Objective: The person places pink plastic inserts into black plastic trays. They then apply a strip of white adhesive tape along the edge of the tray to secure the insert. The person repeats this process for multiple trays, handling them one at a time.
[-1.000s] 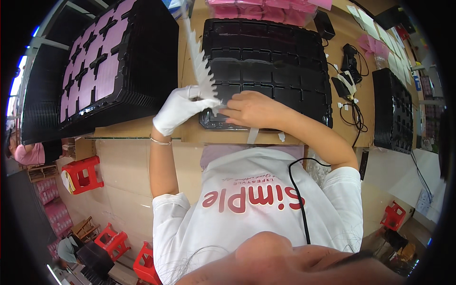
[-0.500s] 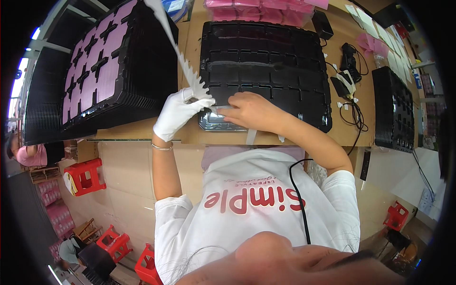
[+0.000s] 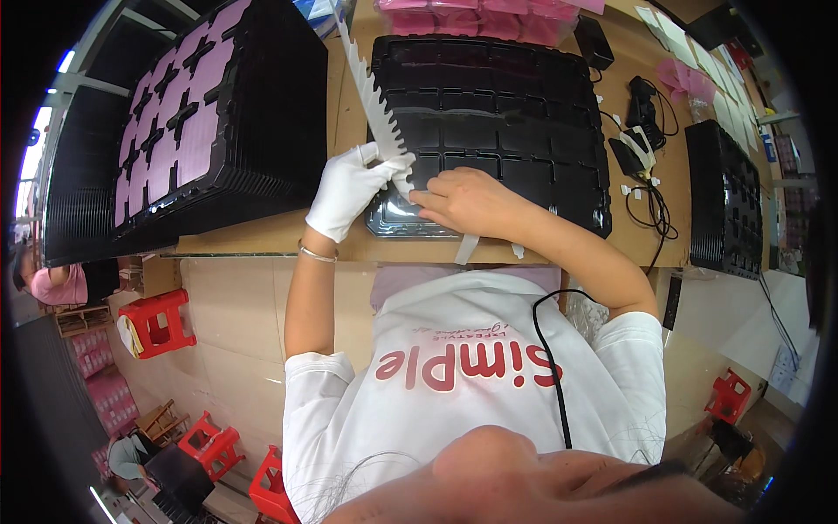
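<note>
My left hand (image 3: 347,188), in a white glove, pinches the lower end of a long white strip with a toothed edge (image 3: 371,96). The strip runs up and away across the left side of a black moulded plastic tray (image 3: 489,131). My bare right hand (image 3: 463,199) is beside that lower end, over the tray's near edge. Its fingers are bent and closed together; whatever they pinch is hidden. Below the right hand, a small whitish strip (image 3: 467,249) hangs over the table's front edge.
A tall stack of black trays with pink inserts (image 3: 183,113) stands left; another black tray stack (image 3: 724,201) stands right. Pink wrapped packs (image 3: 476,19) lie behind the tray. Beside it are a cream-and-black device (image 3: 633,150) and coiled cables (image 3: 650,214) on the table (image 3: 349,240).
My left hand has moved slightly right and away from me, and the toothed strip has swung to the right. The right hand has shifted slightly; its fingers are now more bunched.
</note>
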The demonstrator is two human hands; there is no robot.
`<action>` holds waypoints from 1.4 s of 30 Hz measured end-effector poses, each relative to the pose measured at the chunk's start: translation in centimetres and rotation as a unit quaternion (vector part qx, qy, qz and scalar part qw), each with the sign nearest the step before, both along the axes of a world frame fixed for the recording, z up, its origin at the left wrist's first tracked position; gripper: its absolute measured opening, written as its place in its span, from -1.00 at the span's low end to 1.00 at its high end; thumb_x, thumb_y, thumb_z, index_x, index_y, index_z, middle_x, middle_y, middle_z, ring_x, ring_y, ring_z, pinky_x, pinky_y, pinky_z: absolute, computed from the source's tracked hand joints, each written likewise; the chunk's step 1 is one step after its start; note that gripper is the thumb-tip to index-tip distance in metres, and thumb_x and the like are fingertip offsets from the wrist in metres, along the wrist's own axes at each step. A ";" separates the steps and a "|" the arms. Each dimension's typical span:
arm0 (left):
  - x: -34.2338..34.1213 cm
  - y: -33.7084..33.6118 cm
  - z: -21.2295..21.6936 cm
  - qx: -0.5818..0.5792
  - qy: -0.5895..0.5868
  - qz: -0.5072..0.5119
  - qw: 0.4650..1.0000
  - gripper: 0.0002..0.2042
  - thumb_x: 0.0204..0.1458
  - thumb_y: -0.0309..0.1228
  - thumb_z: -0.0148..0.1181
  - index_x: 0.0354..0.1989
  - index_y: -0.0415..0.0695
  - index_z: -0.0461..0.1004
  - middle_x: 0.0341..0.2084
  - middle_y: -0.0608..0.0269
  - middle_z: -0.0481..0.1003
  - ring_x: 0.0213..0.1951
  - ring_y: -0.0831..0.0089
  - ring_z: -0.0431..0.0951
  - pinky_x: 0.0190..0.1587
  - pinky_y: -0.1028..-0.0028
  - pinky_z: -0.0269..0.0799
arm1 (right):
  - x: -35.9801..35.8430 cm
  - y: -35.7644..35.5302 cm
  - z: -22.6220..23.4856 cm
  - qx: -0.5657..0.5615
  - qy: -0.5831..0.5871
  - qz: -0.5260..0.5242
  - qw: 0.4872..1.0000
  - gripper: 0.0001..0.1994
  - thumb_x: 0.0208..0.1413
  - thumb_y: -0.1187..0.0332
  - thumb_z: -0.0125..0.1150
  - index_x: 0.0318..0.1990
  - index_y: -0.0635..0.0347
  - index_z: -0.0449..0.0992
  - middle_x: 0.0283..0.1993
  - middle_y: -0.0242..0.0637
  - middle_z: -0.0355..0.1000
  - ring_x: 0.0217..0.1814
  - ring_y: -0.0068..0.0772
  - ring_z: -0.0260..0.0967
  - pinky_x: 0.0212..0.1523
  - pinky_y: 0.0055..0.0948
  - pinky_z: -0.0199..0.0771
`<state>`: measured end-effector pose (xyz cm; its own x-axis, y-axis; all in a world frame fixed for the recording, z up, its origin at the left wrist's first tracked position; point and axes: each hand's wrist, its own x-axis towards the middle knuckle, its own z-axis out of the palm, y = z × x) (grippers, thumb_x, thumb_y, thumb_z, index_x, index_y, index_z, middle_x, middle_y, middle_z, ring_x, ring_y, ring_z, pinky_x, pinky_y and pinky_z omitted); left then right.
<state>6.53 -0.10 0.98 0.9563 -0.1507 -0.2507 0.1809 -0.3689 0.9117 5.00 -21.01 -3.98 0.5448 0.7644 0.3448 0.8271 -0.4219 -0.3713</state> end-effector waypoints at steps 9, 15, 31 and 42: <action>-1.6 -1.3 0.6 -0.059 -0.022 0.167 0.984 -0.78 0.09 -0.34 0.33 -0.23 -0.27 0.57 -0.39 0.31 0.62 -0.46 0.73 0.51 -0.45 0.71 0.35 | -0.5 0.4 2.1 0.274 0.378 -0.205 0.860 -0.85 0.12 0.36 0.30 -0.19 0.19 0.63 -0.57 -0.49 0.29 -0.49 -0.65 0.22 -0.43 -0.55 0.25; -3.5 -3.8 1.2 -0.135 0.001 0.159 0.978 -0.78 0.06 -0.33 0.37 -0.27 -0.24 0.58 -0.41 0.31 0.61 -0.49 0.71 0.50 -0.46 0.68 0.34 | -1.6 0.5 2.0 0.369 0.266 -0.218 0.863 -0.92 -0.01 0.49 0.38 -0.36 0.26 0.61 -0.56 -0.51 0.26 -0.51 -0.70 0.17 -0.46 -0.64 0.19; -2.3 -3.8 -0.8 -0.172 0.025 0.114 0.978 -0.79 0.09 -0.37 0.33 -0.20 -0.24 0.56 -0.37 0.28 0.59 -0.47 0.65 0.50 -0.40 0.65 0.33 | 18.0 -22.1 -1.6 0.166 0.150 -0.431 0.874 -0.87 -0.09 0.33 0.39 -0.44 0.19 0.65 -0.52 -0.32 0.52 -0.45 -0.49 0.46 -0.35 -0.45 0.44; -2.4 -3.7 -1.5 -0.169 0.038 0.099 0.980 -0.78 0.08 -0.45 0.31 -0.13 -0.29 0.56 -0.34 0.26 0.61 -0.45 0.64 0.50 -0.39 0.66 0.35 | 18.7 -21.4 -1.0 0.060 0.129 -0.454 0.880 -0.87 -0.14 0.37 0.39 -0.47 0.23 0.61 -0.56 -0.32 0.51 -0.53 -0.45 0.45 -0.42 -0.44 0.42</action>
